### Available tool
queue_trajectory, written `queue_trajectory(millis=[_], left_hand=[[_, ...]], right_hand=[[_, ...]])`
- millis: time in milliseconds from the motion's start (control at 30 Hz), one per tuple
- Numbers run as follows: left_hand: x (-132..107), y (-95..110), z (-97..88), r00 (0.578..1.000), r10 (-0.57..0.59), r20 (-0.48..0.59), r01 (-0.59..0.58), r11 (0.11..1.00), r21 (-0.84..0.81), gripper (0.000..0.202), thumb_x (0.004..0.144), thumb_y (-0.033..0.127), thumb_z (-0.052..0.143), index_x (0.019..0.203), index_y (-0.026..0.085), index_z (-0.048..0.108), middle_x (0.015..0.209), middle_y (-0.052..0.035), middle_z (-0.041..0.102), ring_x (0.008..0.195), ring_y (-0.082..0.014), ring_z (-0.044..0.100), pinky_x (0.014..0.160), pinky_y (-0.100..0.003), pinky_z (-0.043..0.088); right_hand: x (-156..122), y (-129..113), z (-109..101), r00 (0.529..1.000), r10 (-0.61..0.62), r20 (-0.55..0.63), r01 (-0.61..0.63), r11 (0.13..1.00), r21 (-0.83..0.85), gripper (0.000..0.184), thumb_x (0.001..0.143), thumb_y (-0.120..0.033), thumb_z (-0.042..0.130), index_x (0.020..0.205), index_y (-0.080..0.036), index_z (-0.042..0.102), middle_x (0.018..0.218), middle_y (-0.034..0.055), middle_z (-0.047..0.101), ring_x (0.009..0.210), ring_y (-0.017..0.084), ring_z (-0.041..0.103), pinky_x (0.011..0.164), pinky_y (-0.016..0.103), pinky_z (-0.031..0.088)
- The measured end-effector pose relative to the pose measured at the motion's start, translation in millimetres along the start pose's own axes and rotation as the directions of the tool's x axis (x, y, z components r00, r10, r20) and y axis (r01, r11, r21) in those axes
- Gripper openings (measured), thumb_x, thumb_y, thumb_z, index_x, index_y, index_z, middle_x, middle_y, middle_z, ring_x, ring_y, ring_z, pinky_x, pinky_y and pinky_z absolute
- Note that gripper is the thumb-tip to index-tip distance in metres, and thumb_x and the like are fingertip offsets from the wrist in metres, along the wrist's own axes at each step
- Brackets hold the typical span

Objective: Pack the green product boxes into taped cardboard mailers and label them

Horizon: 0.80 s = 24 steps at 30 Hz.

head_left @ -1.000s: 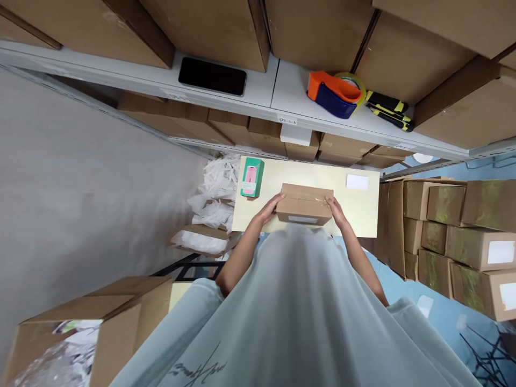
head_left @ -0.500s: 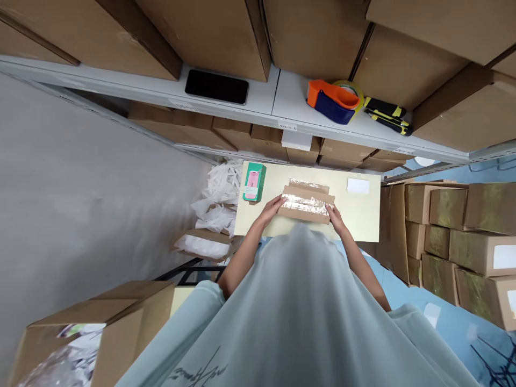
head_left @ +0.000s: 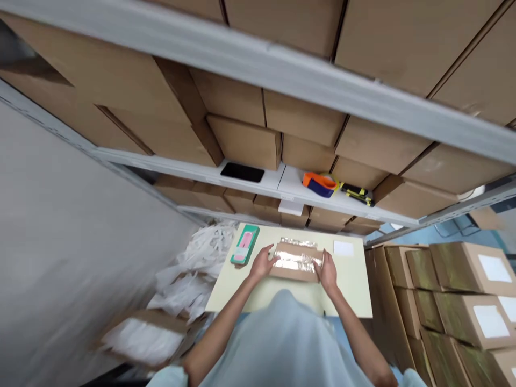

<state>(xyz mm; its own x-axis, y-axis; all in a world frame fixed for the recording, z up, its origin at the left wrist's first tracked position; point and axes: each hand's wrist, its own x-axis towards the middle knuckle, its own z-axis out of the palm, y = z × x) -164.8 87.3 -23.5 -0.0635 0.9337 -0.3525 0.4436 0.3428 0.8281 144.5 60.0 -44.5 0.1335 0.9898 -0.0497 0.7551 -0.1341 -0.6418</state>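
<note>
A small brown cardboard box (head_left: 296, 271) with shiny clear tape across its top lies on the pale table in front of me. My left hand (head_left: 263, 262) grips its left end, thumb over the top. At the right end my right hand (head_left: 327, 270) has its thumb on the tape and its fingers along the side. Another taped piece of cardboard (head_left: 299, 243) shows just behind the box; I cannot tell whether it is a flap. To the left lies a green and pink box (head_left: 245, 244), and to the right a white paper (head_left: 343, 248).
Behind the table (head_left: 226, 293), a shelf holds a black phone (head_left: 242, 172), an orange and blue tape dispenser (head_left: 320, 184) and black-yellow cutters (head_left: 357, 193). Cartons (head_left: 439, 306) are stacked at right. Shredded white paper (head_left: 201, 258) is heaped at left.
My view has tilted up, so the table sits lower and more of the shelves shows. Both hands still hold the cardboard box, with the thumbs now farther over its top.
</note>
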Motion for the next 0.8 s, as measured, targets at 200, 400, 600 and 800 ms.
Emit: queue_trajectory(millis=[200,400,600,800], left_hand=[[31,82,-0.9,0.938,0.345,-0.022,-0.341,0.934,0.108,0.056,0.080,0.022,0.076,0.134,0.036,0.082,0.154,-0.0094,0.075,0.156,-0.0434,0.062,0.137,-0.062,0.043],[77,232,-4.7,0.708,0.669,-0.226,-0.664,0.739,0.108,0.044,0.099,0.020,0.066,0.140,0.027,0.079,0.149,-0.0143,0.076,0.144,-0.0371,0.067,0.133,-0.059,0.048],[72,259,0.6,0.694,0.674,-0.254,-0.683,0.727,0.063,0.040,0.099,0.019,0.066,0.136,0.023,0.081,0.144,-0.0178,0.076,0.139,-0.0393,0.069,0.130,-0.061,0.049],[33,201,9.8,0.812,0.502,-0.298,-0.554,0.823,-0.124,0.029,0.101,0.025,0.069,0.128,0.023,0.080,0.134,-0.0158,0.079,0.129,-0.0360,0.075,0.122,-0.057,0.058]], right_hand=[[95,-98,-66,0.847,-0.524,-0.090,0.489,0.833,-0.259,0.054,0.110,-0.031,0.047,0.162,-0.022,0.060,0.156,0.0241,0.068,0.146,0.043,0.065,0.123,0.066,0.053],[201,-223,-137,0.923,-0.384,0.023,0.346,0.801,-0.488,0.055,0.106,-0.028,0.057,0.153,0.000,0.058,0.154,0.0360,0.064,0.147,0.045,0.060,0.127,0.059,0.044],[230,-240,-141,0.960,-0.211,0.187,0.276,0.831,-0.482,0.052,0.098,-0.014,0.068,0.147,0.001,0.062,0.139,0.0335,0.077,0.134,0.038,0.074,0.122,0.048,0.050],[197,-212,-139,0.933,-0.292,0.212,0.349,0.878,-0.326,0.053,0.108,-0.025,0.058,0.156,-0.004,0.055,0.147,0.0294,0.074,0.140,0.038,0.070,0.125,0.051,0.050]])
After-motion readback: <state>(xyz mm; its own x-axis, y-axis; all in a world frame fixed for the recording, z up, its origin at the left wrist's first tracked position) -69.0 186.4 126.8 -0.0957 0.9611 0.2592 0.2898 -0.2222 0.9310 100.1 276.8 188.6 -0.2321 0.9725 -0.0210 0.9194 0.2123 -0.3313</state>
